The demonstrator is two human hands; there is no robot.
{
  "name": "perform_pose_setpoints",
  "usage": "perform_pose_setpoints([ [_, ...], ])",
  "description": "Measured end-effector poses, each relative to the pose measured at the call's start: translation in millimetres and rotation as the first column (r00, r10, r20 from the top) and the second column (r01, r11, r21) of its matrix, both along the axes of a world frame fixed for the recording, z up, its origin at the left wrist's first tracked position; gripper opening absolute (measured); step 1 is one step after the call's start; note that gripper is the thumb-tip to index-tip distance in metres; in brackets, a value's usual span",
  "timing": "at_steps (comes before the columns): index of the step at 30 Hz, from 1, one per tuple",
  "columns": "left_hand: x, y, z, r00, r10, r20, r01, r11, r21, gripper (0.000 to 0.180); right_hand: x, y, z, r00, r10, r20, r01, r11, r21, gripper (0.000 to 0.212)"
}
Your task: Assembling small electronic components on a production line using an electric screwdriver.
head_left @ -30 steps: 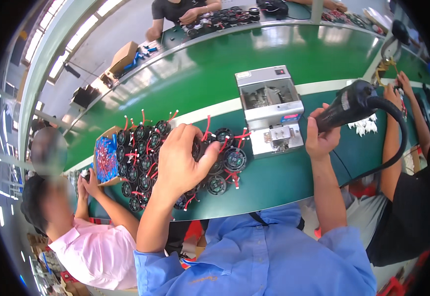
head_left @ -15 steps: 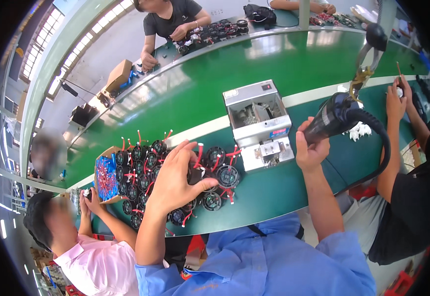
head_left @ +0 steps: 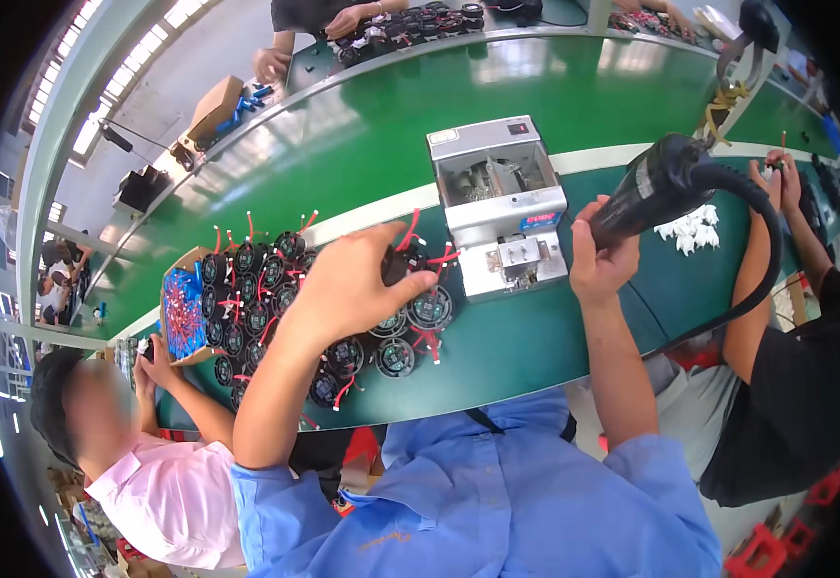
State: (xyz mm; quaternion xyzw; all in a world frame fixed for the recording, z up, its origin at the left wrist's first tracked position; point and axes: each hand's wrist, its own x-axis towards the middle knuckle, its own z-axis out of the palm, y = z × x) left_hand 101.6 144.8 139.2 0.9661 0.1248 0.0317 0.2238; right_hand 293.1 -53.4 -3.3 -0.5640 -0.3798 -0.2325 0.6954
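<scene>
My left hand reaches over a group of round black motor-like parts with green boards and red wires. Its thumb and fingers are spread apart around one dark part, and the palm side is partly hidden. A black electric screwdriver hangs tilted at the right, and my right hand is closed around its lower end. Between my hands stands a grey metal screw feeder, with loose screws in its open tray and a small metal block at its front.
Beside the parts, a cardboard box holds blue and red pieces. White plastic pieces lie right of the screwdriver, whose thick black cable loops down. Co-workers sit close on both sides; another works across the green belt.
The whole view has shifted, so the bench things appear slightly higher and further left. My left hand stays over the parts with its fingers spread; my right keeps hold of the screwdriver.
</scene>
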Motion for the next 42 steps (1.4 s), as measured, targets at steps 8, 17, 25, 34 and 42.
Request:
perform_pose_setpoints([
  [8, 13.3, -10.7, -26.2, 0.996, -0.094, -0.013, 0.094, 0.971, 0.218, 0.041, -4.4, -5.2, -1.2, 1.000, -0.001, -0.028, 0.000, 1.000, -0.025, 0.039],
  [17, 29.5, -2.4, -36.4, 0.983, -0.157, -0.095, 0.159, 0.987, 0.012, 0.029, -6.4, -7.3, 1.2, 1.000, -0.027, -0.002, 0.027, 0.997, -0.070, 0.038],
  [25, 27.9, -2.2, -40.6, 0.996, -0.047, -0.080, 0.038, 0.993, -0.110, 0.021, -6.8, 0.4, 6.8, 0.992, -0.124, -0.015, 0.124, 0.992, 0.027, 0.024],
  [34, 14.5, 22.8, -26.3, 0.999, 0.037, -0.031, -0.045, 0.936, -0.348, 0.019, -5.9, -0.2, 7.3, 0.996, -0.093, 0.006, 0.093, 0.996, -0.004, 0.027],
  [42, 24.5, 56.6, -1.1, 0.977, 0.156, 0.144, -0.045, 0.814, -0.578, 0.022, -5.8, -8.7, -4.5, 0.997, -0.075, -0.027, 0.071, 0.991, -0.113, 0.030],
])
